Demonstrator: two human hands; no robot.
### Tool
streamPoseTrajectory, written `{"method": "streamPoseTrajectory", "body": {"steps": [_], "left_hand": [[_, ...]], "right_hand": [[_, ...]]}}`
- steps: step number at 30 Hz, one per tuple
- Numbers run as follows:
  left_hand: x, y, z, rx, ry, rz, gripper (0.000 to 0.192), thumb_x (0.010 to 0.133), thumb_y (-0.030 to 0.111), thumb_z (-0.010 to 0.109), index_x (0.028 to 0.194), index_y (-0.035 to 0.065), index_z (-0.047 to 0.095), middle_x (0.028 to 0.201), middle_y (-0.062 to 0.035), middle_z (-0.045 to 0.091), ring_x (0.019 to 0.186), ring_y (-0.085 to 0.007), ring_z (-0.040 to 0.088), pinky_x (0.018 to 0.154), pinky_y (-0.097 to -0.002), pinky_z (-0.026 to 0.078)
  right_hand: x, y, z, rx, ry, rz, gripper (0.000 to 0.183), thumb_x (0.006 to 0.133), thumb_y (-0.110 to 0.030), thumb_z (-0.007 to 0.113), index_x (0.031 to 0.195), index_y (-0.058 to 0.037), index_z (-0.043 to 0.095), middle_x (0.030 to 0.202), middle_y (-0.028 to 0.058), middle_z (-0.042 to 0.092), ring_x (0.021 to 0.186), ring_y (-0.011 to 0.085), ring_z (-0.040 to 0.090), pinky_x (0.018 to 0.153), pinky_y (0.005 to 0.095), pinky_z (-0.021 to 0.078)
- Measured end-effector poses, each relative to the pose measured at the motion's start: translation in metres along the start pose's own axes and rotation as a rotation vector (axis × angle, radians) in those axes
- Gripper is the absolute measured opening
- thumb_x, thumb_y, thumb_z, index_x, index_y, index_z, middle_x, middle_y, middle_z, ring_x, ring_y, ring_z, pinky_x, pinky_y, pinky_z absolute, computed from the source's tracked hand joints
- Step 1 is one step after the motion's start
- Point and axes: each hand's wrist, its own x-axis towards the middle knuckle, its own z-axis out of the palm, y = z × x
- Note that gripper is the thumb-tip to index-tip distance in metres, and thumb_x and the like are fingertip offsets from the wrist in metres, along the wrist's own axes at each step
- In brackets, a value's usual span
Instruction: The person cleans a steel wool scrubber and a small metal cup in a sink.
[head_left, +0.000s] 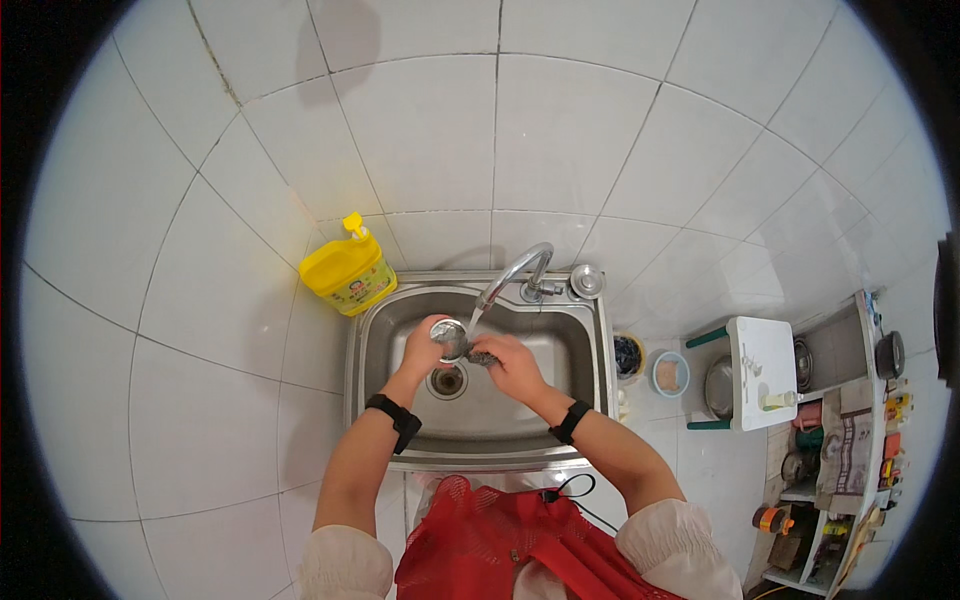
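Over the stainless steel sink (559, 420), my left hand (422, 346) grips a small round metal cup or bowl (448, 337), its round opening facing up. My right hand (511, 364) pinches a dark steel wool scourer (481, 357) close to the cup's right side. Water runs from the curved chrome faucet (517, 271) down between the cup and the scourer. Below my left hand is the sink drain (448, 381). A round metal lid or strainer (587, 281) rests on the sink's back right corner.
A yellow pump jug (349, 274) stands at the sink's back left corner, against the tiled wall. Right of the sink are a dark-filled bucket (628, 356), a light blue basin (670, 373), a white table with green legs (765, 352) and a crowded shelf (817, 499).
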Motion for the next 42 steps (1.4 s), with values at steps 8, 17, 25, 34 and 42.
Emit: {"method": "streamPoseTrajectory", "body": {"steps": [8,17,25,34,42], "left_hand": [[0.000,-0.013,0.008,-0.125,0.053,0.031,0.049,0.066,-0.011,0.058,0.108,0.0095,0.045,0.102,-0.0083,0.049,0.086,-0.0246,0.056,0.055,-0.0368,0.056],[-0.007,-0.003,0.024,-0.457,0.095,-0.130,0.034,0.079,0.007,0.048,0.110,0.0102,0.034,0.108,-0.0119,0.041,0.092,-0.0290,0.051,0.062,-0.0466,0.054],[-0.001,-0.021,0.023,-0.421,0.216,-0.191,0.029,0.083,0.017,0.052,0.108,0.0147,0.037,0.102,-0.0066,0.049,0.089,-0.0214,0.052,0.062,-0.0394,0.046],[0.013,-0.030,-0.010,0.417,-0.018,0.309,0.048,0.065,0.014,0.062,0.110,0.0069,0.046,0.094,-0.0089,0.054,0.083,-0.0163,0.054,0.057,-0.0304,0.046],[0.001,0.037,-0.003,0.188,-0.396,-0.172,0.048,0.071,0.013,0.056,0.116,0.0079,0.043,0.105,-0.0109,0.049,0.090,-0.0240,0.055,0.059,-0.0356,0.055]], "right_hand": [[0.000,0.002,0.004,-0.020,0.023,0.089,0.025,0.066,0.000,0.051,0.090,-0.0038,0.055,0.092,0.0132,0.055,0.089,0.0327,0.051,0.077,0.0377,0.0423],[-0.003,0.026,0.038,-0.019,0.261,0.556,0.035,0.069,-0.022,0.063,0.090,0.0044,0.052,0.083,0.0189,0.055,0.081,0.0313,0.054,0.073,0.0370,0.0427],[0.006,0.013,0.041,0.650,0.017,1.007,0.030,0.073,-0.029,0.059,0.084,-0.0018,0.053,0.067,0.0028,0.050,0.048,0.0114,0.046,0.041,0.0232,0.0385],[0.032,0.018,0.002,0.515,-0.261,0.972,0.032,0.067,-0.032,0.059,0.074,-0.0009,0.055,0.061,0.0021,0.048,0.048,0.0109,0.046,0.041,0.0240,0.0364],[0.053,0.032,-0.016,0.258,-0.539,0.733,0.029,0.067,-0.028,0.058,0.077,-0.0009,0.058,0.060,0.0037,0.051,0.048,0.0119,0.047,0.042,0.0245,0.0390]]}}
